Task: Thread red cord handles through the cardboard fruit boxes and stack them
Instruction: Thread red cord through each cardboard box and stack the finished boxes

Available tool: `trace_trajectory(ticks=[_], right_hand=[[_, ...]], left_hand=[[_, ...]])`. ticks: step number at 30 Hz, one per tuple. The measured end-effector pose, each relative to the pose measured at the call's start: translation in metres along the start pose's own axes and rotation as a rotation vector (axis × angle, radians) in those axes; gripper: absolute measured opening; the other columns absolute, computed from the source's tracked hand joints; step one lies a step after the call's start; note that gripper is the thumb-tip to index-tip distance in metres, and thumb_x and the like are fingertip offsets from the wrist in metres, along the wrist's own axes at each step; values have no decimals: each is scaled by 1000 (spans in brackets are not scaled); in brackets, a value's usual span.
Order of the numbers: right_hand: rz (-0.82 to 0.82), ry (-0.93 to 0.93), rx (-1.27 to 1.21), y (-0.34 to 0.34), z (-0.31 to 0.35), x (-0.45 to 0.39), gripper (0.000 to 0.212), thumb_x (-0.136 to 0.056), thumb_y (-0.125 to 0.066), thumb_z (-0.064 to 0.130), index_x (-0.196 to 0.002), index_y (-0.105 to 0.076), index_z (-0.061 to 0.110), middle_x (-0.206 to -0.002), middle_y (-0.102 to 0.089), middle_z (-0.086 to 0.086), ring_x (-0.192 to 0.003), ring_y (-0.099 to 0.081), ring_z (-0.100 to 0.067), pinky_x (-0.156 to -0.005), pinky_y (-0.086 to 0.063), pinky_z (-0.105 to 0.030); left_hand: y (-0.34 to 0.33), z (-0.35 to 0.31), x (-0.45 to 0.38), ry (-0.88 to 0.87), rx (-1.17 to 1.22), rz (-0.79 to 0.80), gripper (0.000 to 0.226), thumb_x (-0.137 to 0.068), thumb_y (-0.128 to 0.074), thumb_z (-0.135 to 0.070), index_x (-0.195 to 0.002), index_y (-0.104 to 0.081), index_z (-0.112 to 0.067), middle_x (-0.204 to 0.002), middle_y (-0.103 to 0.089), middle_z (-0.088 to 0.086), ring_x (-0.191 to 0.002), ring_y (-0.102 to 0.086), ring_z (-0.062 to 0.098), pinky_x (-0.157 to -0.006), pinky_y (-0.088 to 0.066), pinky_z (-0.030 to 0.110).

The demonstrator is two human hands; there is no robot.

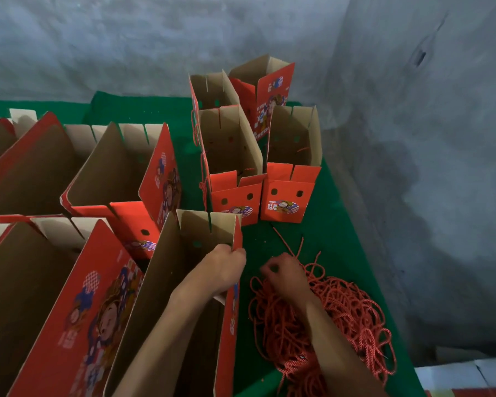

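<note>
An open red-printed cardboard fruit box (184,282) stands in front of me. My left hand (224,267) grips its right wall near the top corner. To the right lies a tangled pile of red cords (341,319) on the green surface. My right hand (287,275) rests on the pile and pinches a cord (287,243) that trails up and away from my fingers. Further back stand several boxes (235,164) close together; red cords hang from the left side of the nearest one.
More open boxes (112,173) crowd the left side of the green table (338,224). A grey concrete wall (413,138) rises behind and to the right. White cartons (464,376) sit at the bottom right corner.
</note>
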State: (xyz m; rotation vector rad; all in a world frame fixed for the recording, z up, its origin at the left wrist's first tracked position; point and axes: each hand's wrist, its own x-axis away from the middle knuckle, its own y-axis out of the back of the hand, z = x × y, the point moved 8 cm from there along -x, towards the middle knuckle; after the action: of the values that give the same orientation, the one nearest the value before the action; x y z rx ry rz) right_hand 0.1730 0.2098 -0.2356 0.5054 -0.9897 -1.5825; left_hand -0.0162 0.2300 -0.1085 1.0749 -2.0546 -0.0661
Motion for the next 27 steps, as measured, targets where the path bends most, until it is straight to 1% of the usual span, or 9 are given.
trace_trajectory(ticks=[2,3,7,11,13,15,21,24,27], right_hand=[[-69,25,-236,18,12,3,19,-102,-63,37,-94,-75,25,-94,-70,16,-91,-59,2,-83,-46,-30],[-89,8,-381,26,18,7,18,-103,-62,37,-92,-74,28,-89,-71,15,-87,-62,3,-81,-47,-28],[-98,20,-801,49,43,27,17,-103,-62,42,-97,-73,30,-79,-74,-1,-74,-73,-18,-75,-60,-40],[34,37,-735,43,57,46,10,-100,-67,37,-104,-75,42,-82,-75,6,-77,-72,-10,-73,-53,-20],[74,53,-734,35,64,54,14,-96,-73,34,-97,-76,47,-81,-76,7,-78,-73,-9,-73,-52,-18],[87,66,-770,27,70,61,17,-92,-78,33,-91,-77,50,-86,-78,8,-80,-74,-9,-74,-53,-16],[70,58,-824,4,69,70,11,-101,-68,19,-95,-77,23,-84,-76,6,-72,-69,-4,-68,-52,-18],[63,38,-823,-1,70,70,20,-103,-64,16,-90,-74,27,-78,-73,11,-69,-66,0,-64,-51,-16],[-7,35,-775,-5,70,65,22,-103,-62,9,-89,-72,22,-73,-69,13,-68,-63,0,-69,-53,-24]], left_hand=[[0,-1,0,14,13,11,18,-99,-40,-41,-86,-46,-28,-93,-61,2,-80,-65,23,-40,-51,22],[0,0,1,22,18,13,19,-99,-40,-40,-86,-47,-28,-92,-62,3,-80,-66,23,-41,-52,21],[4,3,3,46,71,12,21,-100,-43,-44,-92,-50,-26,-97,-67,5,-86,-69,22,-58,-52,27],[11,16,3,77,146,8,49,-97,-50,-49,-130,-53,-14,-111,-69,11,-99,-69,29,-81,-56,39],[15,22,2,79,160,4,57,-95,-52,-52,-134,-53,-12,-113,-70,13,-101,-69,30,-93,-55,44],[18,24,2,68,159,7,57,-95,-52,-53,-132,-55,-11,-110,-71,13,-100,-70,31,-97,-54,47],[22,26,2,35,179,-2,50,-95,-52,-53,-118,-65,-11,-101,-75,13,-93,-73,30,-90,-57,42],[22,28,0,32,196,-4,49,-95,-52,-53,-114,-68,-11,-95,-77,12,-85,-76,27,-76,-57,36],[19,31,-2,36,219,-1,48,-94,-53,-54,-111,-68,-11,-87,-78,10,-76,-77,24,-69,-55,32]])
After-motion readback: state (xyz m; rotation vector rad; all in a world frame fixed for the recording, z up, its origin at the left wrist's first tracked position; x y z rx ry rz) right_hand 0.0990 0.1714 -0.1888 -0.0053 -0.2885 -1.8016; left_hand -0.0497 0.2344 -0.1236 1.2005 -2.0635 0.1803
